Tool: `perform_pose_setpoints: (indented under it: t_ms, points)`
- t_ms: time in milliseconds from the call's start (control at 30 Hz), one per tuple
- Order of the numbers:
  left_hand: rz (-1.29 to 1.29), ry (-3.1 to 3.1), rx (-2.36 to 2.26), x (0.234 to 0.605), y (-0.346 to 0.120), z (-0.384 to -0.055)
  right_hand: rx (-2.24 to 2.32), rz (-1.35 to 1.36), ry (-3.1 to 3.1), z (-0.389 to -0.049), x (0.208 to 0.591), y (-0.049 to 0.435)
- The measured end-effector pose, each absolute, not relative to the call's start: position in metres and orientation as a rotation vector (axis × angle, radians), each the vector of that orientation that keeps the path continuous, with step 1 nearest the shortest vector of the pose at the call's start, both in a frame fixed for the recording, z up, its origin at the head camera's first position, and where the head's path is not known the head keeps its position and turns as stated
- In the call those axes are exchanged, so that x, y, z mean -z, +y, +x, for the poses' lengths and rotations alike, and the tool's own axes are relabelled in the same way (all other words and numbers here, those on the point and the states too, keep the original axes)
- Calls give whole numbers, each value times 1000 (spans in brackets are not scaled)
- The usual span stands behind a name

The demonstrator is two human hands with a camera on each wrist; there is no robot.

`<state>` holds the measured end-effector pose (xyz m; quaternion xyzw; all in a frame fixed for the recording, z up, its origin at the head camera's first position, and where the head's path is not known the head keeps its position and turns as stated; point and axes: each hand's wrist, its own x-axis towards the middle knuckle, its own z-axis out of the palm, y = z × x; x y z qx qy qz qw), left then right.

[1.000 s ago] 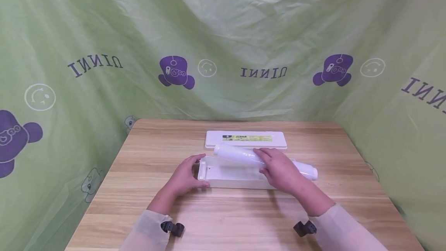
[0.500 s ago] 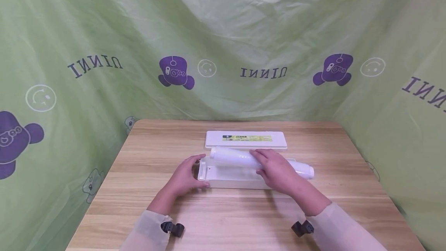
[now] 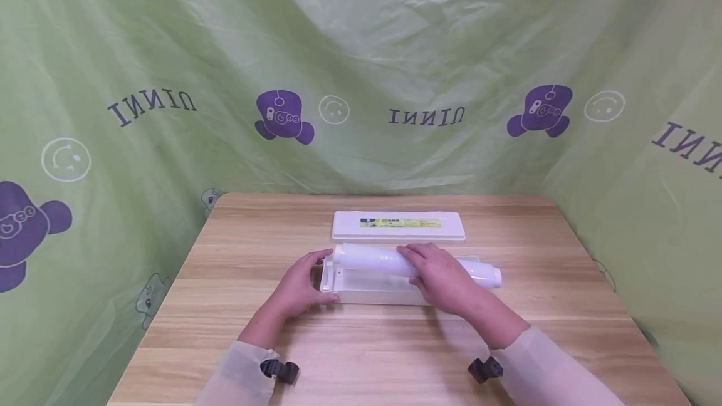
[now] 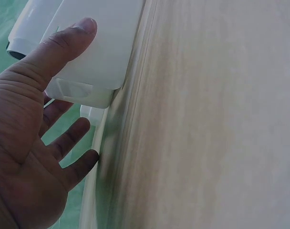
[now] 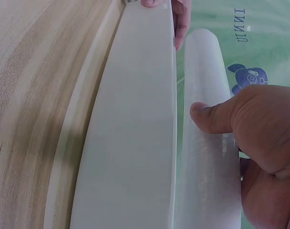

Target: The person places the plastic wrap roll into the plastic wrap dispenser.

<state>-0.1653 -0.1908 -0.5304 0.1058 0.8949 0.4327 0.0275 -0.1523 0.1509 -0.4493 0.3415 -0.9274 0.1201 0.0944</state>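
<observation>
Right hand grips white roll, now shifted left, lower over open tray; left hand, thumb curled, steadies tray end.

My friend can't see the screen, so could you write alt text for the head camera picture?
A person's right hand grips a white roll held just above a long white tray on a wooden table, while the left hand holds the tray's left end. A flat white lid with a yellow-green label lies behind it, before a green printed backdrop.
</observation>
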Motion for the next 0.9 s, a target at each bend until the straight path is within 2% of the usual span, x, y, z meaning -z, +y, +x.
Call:
perform_pose_setpoints:
  t_ms: [900]
  points:
    - [346,2741,-1390,533,-191,-165,-312,1042,-2872,-156,461,134]
